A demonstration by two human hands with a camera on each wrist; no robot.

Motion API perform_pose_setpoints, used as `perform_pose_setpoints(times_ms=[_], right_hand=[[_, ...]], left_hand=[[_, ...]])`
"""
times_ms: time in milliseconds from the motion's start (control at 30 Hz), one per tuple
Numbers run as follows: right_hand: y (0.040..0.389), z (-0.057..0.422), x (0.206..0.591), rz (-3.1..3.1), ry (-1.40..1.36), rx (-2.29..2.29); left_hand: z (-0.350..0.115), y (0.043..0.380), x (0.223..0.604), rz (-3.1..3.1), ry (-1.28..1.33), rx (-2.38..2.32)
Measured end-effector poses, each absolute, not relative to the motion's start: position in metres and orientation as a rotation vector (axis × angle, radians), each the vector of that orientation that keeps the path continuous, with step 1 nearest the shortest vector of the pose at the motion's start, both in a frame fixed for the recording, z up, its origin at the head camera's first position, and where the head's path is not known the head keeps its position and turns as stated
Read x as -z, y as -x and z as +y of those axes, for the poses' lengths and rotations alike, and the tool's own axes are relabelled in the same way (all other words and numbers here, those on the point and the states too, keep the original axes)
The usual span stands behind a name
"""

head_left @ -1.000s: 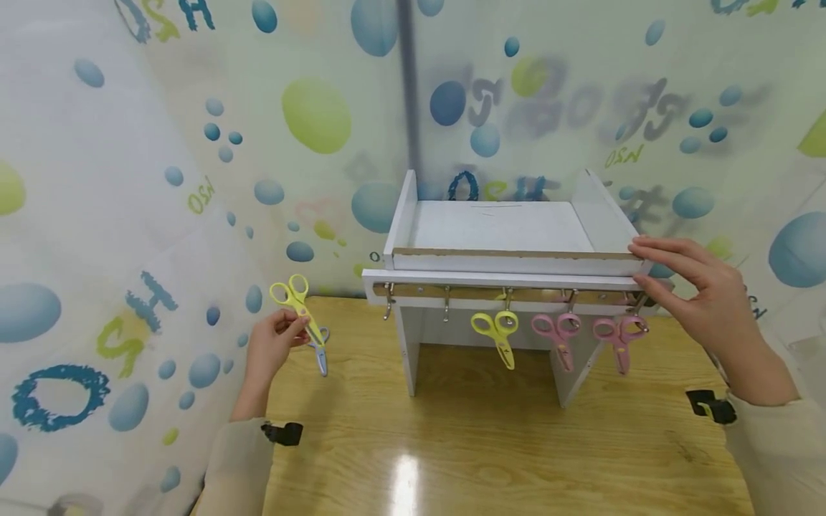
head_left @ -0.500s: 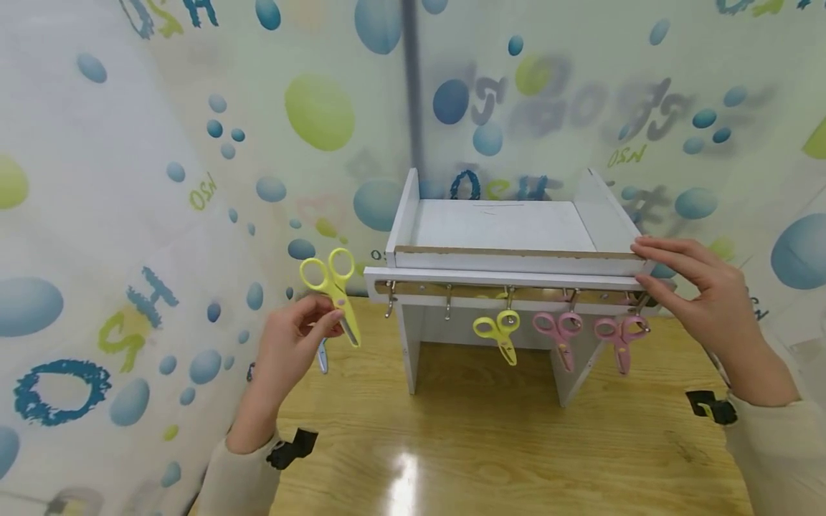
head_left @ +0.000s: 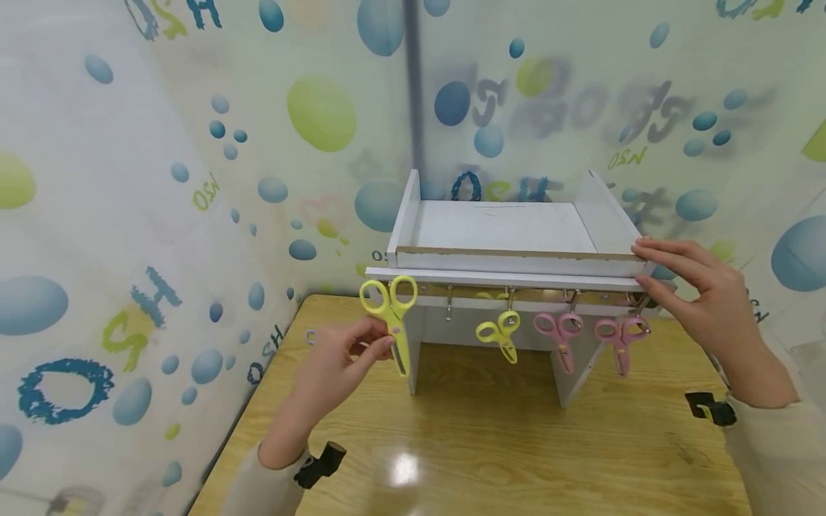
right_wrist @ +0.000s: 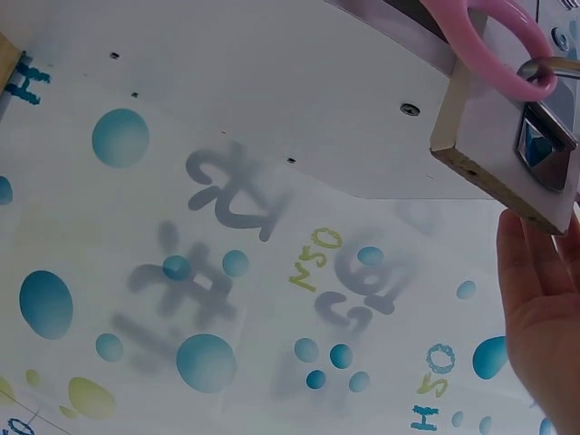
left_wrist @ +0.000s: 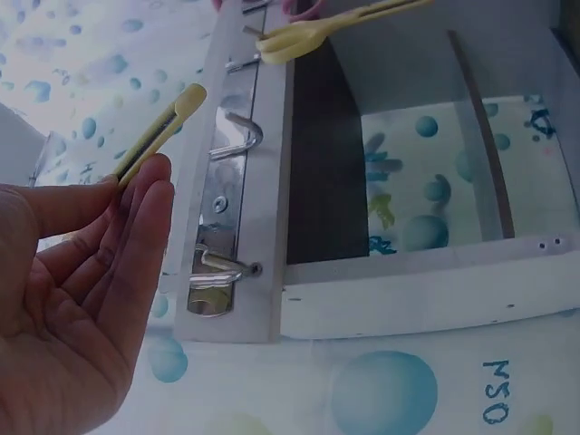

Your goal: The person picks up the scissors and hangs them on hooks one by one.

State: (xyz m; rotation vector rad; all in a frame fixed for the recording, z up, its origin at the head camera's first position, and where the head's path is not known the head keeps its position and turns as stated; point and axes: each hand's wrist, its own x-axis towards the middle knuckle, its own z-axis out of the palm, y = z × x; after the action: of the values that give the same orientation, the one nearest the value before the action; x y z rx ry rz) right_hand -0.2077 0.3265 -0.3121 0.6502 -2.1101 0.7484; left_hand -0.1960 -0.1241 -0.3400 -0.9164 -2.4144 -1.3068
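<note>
My left hand (head_left: pixel 335 367) pinches yellow scissors (head_left: pixel 397 321) between thumb and fingers, loops up and blades down, before the left end of a white rail (head_left: pixel 464 276) with metal hooks. In the left wrist view, these scissors (left_wrist: pixel 161 134) appear edge-on, beside a bare hook (left_wrist: pixel 237 136). Another pair of yellow scissors (head_left: pixel 502 332) hangs from a middle hook. Two pink scissors (head_left: pixel 558 334) hang farther right. With fairly straight fingers, my right hand (head_left: pixel 713 304) rests against the right end of the white rack (head_left: pixel 516 262); its thumb touches the rail.
The rack stands on a wooden table (head_left: pixel 490 444) against a patterned backdrop (head_left: pixel 323 186). Behind my left hand, a blue loop (head_left: pixel 310 336) shows on the table, the rest of it hidden. Another bare hook (head_left: pixel 449 304) sits left of the hung yellow scissors.
My left hand has carried the yellow scissors rightward from the table's left side to the rail's left end. The blue scissors are now mostly covered by that hand. My right hand has stayed put.
</note>
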Motion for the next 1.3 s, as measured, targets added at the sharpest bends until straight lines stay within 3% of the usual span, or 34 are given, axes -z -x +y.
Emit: perform_pose_setpoints(times_ms=[667, 1300], right_hand=[[0.212, 0.333, 0.317, -2.13, -0.656, -0.77], [0.21, 0.333, 0.318, -2.146, -0.637, -0.803]], left_hand=[[-0.09, 0.209, 0.388, -2.555, 0.944, 1.533], [-0.082, 0.215, 0.405, -2.567, 0.956, 1.545]])
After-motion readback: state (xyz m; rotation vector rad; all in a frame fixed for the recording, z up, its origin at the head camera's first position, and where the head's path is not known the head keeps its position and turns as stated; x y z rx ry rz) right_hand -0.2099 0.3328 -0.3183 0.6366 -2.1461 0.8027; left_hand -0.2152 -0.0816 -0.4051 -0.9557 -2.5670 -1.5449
